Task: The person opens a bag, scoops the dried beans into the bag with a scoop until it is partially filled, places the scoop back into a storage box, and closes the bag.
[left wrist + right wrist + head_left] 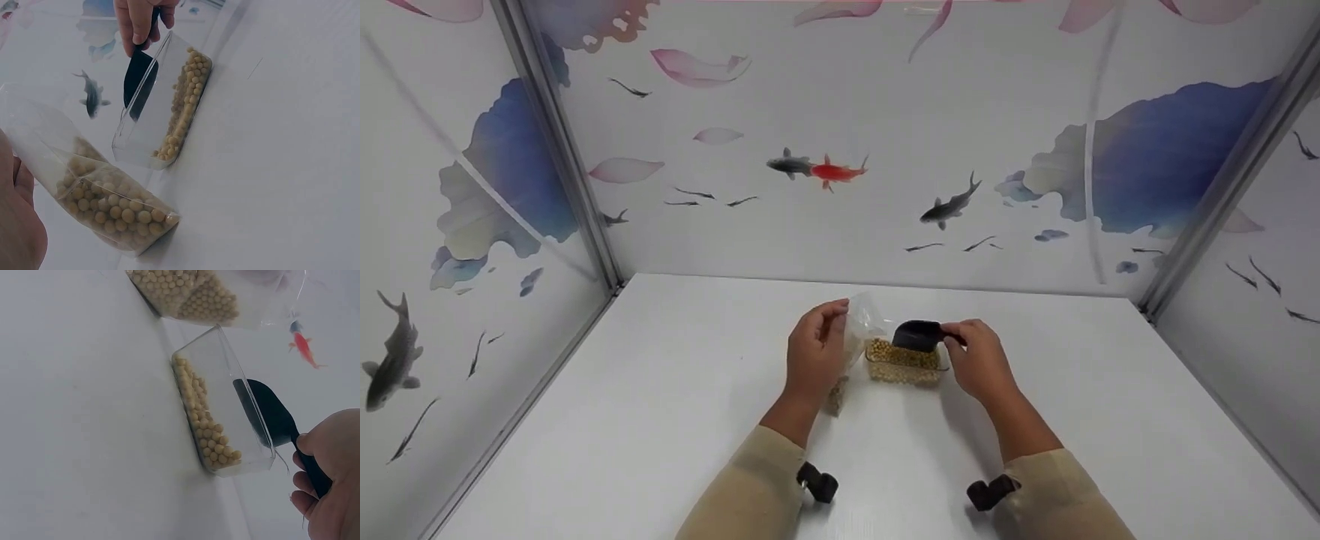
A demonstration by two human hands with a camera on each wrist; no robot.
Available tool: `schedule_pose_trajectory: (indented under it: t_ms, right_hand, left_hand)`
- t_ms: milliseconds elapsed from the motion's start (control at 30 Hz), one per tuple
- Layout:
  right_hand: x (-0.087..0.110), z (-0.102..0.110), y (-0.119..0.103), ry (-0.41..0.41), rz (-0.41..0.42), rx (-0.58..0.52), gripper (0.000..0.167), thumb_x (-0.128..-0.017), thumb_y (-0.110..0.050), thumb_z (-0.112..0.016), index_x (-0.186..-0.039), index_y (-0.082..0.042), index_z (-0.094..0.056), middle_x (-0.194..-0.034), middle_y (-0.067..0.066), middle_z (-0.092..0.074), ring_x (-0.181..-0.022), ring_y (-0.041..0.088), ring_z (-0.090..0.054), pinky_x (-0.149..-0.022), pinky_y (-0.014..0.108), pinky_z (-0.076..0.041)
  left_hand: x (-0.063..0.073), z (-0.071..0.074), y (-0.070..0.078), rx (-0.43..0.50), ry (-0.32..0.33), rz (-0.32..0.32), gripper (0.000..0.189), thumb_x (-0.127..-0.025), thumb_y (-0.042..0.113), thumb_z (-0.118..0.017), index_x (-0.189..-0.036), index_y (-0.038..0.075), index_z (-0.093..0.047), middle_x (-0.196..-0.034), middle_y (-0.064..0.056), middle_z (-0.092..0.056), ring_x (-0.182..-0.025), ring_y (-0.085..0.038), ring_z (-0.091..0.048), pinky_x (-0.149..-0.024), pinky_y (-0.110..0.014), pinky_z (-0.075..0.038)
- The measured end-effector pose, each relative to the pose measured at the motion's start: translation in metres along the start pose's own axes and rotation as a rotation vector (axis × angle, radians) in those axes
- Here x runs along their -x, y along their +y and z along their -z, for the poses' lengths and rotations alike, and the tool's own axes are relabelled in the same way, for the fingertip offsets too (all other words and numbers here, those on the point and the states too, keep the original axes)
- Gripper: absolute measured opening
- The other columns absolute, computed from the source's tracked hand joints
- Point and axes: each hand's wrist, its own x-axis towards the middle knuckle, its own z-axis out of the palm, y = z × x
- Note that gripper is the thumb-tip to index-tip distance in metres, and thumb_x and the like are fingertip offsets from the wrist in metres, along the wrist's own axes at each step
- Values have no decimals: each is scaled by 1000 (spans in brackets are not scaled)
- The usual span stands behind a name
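My left hand (815, 352) holds a clear plastic bag (34, 121) by its upper part. Round, pale yellow beans (112, 211) that look like soybeans fill the bag's lower part, and its bottom rests at the table. To the right of the bag stands a clear rectangular container (222, 360), with more beans (194, 396) along its bottom. With my right hand (981, 360) I grip the handle of a black scoop (915, 335). The scoop's blade is at the container's open top, above the beans. Whether the scoop carries any beans is hidden.
The white table (660, 420) runs back to an upright white panel (870, 240) printed with fish, petals and blue leaves. Similar side panels stand left and right, joined by grey metal posts (559, 142). A small black device (817, 482) sits at each wrist.
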Motion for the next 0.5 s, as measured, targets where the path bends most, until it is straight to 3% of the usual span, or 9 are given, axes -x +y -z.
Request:
schedule_pose_trajectory:
  t_ms: [500]
  right_hand:
    - [8, 0, -10, 87, 55, 266, 27, -108, -6, -60, -130, 1, -73, -127, 22, -66, -120, 42, -61, -98, 54, -58]
  left_hand:
    - [0, 0, 1, -13, 1, 9, 18, -112, 22, -59, -125, 18, -70, -137, 4, -72, -130, -15, -68, -109, -33, -59]
